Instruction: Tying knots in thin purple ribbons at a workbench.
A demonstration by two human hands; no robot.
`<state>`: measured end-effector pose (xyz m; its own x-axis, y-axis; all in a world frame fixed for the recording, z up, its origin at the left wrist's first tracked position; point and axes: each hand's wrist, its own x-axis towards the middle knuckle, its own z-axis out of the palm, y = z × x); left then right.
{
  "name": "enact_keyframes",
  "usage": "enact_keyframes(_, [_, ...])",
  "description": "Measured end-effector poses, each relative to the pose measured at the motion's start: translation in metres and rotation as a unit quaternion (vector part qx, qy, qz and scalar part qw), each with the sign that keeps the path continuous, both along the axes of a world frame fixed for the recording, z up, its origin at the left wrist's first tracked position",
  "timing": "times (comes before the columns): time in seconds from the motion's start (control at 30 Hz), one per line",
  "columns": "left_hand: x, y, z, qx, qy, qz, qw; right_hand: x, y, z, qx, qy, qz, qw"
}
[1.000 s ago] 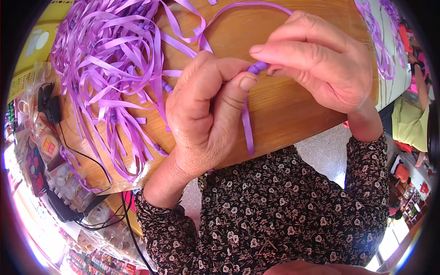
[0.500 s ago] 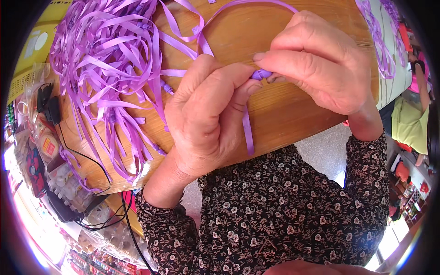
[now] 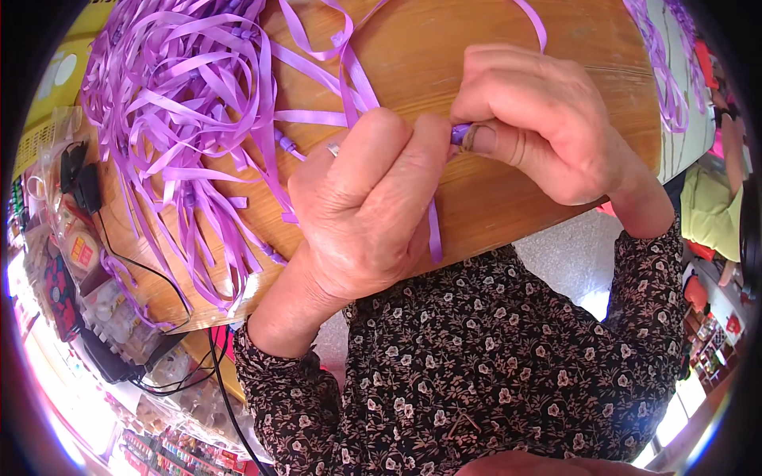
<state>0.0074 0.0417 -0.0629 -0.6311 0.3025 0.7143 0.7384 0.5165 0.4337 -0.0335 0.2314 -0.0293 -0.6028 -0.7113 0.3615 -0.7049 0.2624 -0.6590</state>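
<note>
Two hands meet over one purple ribbon strip (image 3: 434, 230), whose upper end sits pinched between them just above the front edge of the wooden desk (image 3: 508, 198) while its loose tail hangs down past the left palm. The right hand (image 3: 548, 127) has its grip closed on the small bunched end of the strip, thumb pressed against the curled forefinger. The left hand (image 3: 365, 206) closes on the same spot from the other side, fingertips touching the right thumb; a ring shows on one finger.

Further left on the desk lies a big tangled heap of purple ribbons (image 3: 175, 119), with a few loose loops running from it toward the hands. More ribbons (image 3: 667, 71) drape at the far right edge. Black cables (image 3: 159, 270) trail off the desk's left side.

As a judgement: the pinched end is tiny and slick, so it could slip out if either grip eases, and the hanging tail or nearby loops could snag a finger and drag the heap.
</note>
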Motion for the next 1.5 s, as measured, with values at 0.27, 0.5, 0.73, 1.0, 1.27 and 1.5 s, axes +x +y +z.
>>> enact_keyframes(0.27, [0.004,-0.004,0.018,-0.076,-0.086,-0.04,0.993,-0.001,0.004,0.002,-0.031,-0.339,0.046,0.939])
enact_keyframes(0.5, [-0.006,-0.002,0.016,0.063,-0.158,-0.031,0.985,-0.008,0.002,0.015,-0.029,-0.103,-0.013,0.994])
enact_keyframes(0.73, [-0.004,-0.001,0.017,0.076,-0.16,-0.04,0.983,-0.005,0.001,0.005,-0.061,0.105,-0.027,0.992])
enact_keyframes(1.0, [-0.006,-0.006,0.022,0.08,-0.213,-0.026,0.973,-0.011,0.002,0.0,-0.071,0.113,-0.011,0.991])
enact_keyframes(1.27, [0.005,0.001,0.028,0.06,-0.247,-0.014,0.967,-0.003,0.008,-0.005,-0.038,0.123,0.023,0.991])
enact_keyframes(1.5, [0.009,0.001,0.023,-0.013,-0.193,-0.012,0.981,0.006,0.001,-0.019,-0.098,0.035,0.022,0.994])
